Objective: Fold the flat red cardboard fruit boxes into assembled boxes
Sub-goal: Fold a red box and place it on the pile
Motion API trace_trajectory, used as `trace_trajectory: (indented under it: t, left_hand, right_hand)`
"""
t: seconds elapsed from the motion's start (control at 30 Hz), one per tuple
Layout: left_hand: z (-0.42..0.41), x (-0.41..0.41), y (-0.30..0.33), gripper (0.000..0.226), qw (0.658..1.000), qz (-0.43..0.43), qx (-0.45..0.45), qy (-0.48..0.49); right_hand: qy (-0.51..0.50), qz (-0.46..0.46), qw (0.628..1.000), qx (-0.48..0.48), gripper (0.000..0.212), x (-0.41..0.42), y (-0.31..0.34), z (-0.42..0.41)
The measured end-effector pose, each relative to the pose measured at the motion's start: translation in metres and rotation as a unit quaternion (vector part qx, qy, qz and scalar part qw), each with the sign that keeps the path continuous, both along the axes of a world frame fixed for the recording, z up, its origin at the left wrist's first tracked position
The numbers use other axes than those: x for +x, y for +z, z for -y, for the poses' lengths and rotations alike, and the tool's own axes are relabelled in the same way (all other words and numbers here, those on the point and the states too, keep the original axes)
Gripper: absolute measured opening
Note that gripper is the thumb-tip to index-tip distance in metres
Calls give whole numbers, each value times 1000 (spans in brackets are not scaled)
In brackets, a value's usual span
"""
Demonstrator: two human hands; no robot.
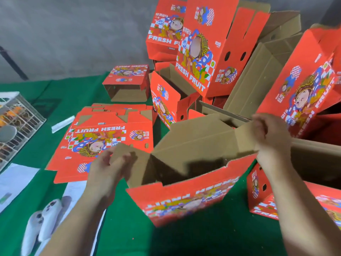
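currently the half-opened red fruit box (184,198) sits at the worktop's near edge, long axis left-to-right between both hands. left hand (108,167) pinches the left end flap (127,154); right hand (267,133) grips the right end flap (245,137). each flap lies inboard of its hand.

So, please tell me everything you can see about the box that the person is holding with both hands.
The half-folded box is red printed cardboard outside, with blurred cartoon artwork and lettering, and plain brown inside. It stands open-topped on the green cloth, tilted, its flaps still raised. The left hand grips the left end flap; the right hand pinches the right end flap with curled fingers. Finished boxes are piled behind it.
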State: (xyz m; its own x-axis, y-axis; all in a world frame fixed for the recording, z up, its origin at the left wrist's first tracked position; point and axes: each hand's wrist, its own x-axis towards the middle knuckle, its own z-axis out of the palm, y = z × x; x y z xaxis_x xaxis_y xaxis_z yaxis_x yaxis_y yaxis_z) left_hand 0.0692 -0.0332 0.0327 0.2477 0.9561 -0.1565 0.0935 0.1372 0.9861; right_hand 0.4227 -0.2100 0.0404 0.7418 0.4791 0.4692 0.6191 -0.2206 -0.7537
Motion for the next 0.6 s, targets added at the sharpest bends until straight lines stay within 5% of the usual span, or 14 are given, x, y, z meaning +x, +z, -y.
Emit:
trace_trajectory:
  t: [0.03,0.17,0.4,0.53,0.6]
  left_hand:
    - [-1,8,-3,6,998,14,9,64]
    - [-15,33,-8,10,976,34,63,208]
    - [-31,56,-16,14,953,25,136,269]
    - [-37,53,-22,18,948,21,143,283]
    - [-40,55,-23,17,949,15,148,278]
  right_hand:
    - [15,20,1000,-16,33,-2,2,0]
    - [63,97,991,-67,37,-10,8,-4]
    - [207,-89,948,-227,74,-27,-5,22]
    - [218,-218,931,-194,40,-36,-9,29]
    - [204,-193,943,-181,77,-42,-12,30]
